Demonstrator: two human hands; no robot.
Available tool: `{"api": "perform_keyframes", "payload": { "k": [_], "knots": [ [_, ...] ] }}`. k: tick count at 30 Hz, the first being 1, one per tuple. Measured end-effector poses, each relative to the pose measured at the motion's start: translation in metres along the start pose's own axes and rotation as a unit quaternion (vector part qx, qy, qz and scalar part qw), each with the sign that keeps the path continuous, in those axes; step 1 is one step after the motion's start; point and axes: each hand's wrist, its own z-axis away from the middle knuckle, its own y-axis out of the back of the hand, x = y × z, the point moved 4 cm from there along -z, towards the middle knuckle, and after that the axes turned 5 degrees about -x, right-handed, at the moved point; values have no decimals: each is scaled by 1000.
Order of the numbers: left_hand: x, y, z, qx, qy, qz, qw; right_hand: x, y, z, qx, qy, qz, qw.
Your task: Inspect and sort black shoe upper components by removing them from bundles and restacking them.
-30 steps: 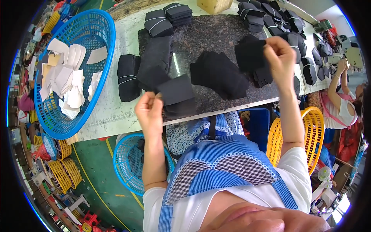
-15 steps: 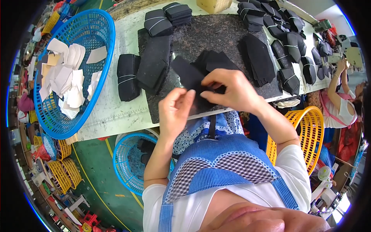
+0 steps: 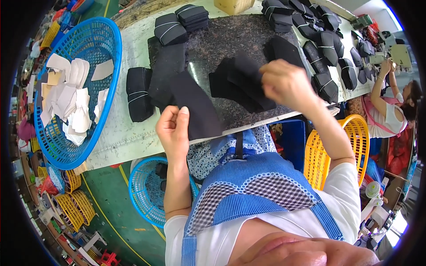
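"Gripping what, L hand [image 3: 174, 129]?"
"Pinching blk piece [image 3: 195, 106] b/w thumb & fingers, no gap; over slab [image 3: 213, 35], front L. R hand [image 3: 286, 84]: nr mid stack [image 3: 221, 84], blurred, can't tell hold."
"Doing it well?"
"Pinch edge only, check for single layer, keep flat, align edges."
"Counts?"
"Slab, 1; piece in L pinch, 1 seen; loose stacks on slab, 3; L-side tied bundles [image 3: 134, 84], 3; R-side bundles [image 3: 329, 51], overlapping, uncountable."

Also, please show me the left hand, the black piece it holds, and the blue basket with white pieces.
Left hand [image 3: 173, 132]: head view, middle of the hand.
Black piece [image 3: 197, 107]: head view, its middle.
Blue basket [image 3: 116, 71]: head view, right rim.
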Motion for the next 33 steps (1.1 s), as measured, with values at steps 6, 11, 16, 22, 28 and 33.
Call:
{"api": "perform_keyframes", "payload": {
  "k": [6,11,16,22,28,33],
  "knots": [
    [-5,-5,1,-21,25,6,999,-33,-22,-12,75,-127,-52,988],
    [-9,7,7,-14,15,17,1000,11,-48,9,209,-311,-242,895],
    [-8,-3,10,-1,43,-6,999,-17,-37,5,217,-281,-213,910],
    [-9,-34,8,-71,61,-10,996,-57,-27,-11,120,-191,-399,889],
    [0,-46,6,-112,-5,-103,988,-66,-28,-32,49,-96,-368,924],
    [1,-45,5,-139,14,-43,989,-57,-46,-26,-2,-189,-557,809]
  ]
}}
